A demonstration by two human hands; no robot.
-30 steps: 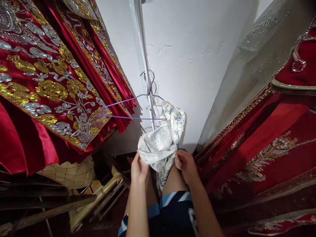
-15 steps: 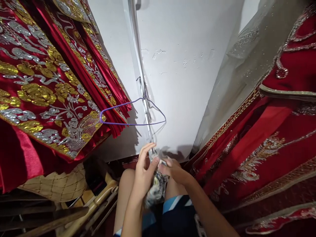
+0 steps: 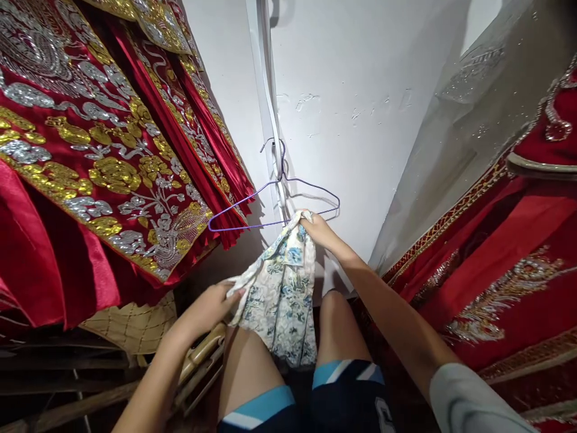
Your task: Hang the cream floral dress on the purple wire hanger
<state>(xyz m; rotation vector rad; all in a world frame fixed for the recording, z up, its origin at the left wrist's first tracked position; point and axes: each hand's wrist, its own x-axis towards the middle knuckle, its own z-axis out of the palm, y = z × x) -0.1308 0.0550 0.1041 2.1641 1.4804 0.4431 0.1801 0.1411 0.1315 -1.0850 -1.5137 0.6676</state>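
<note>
A white garment with a blue floral print point(image 3: 279, 300), perhaps shorts or a skirt, hangs spread between my hands over my knees. My left hand point(image 3: 220, 307) grips its upper edge at the left, low down. Higher up, my right hand point(image 3: 319, 230) pinches the other end of that edge, so the edge slopes. A thin purple wire hanger point(image 3: 243, 227) hangs just behind and above the garment. The hanger's lower bar passes close to my right fingertips; whether they touch cannot be made out.
Red sequined costumes point(image 3: 117, 174) hang at the left. More red beaded garments point(image 3: 509, 252) and a translucent cover point(image 3: 451, 132) hang at the right. A white strip point(image 3: 265, 78) runs down the white wall. A bamboo chair point(image 3: 198, 355) stands at lower left.
The bunched garment has been opened out and raised. My hands have moved apart, the left outward and the right up toward the hanger. The view has shifted slightly left.
</note>
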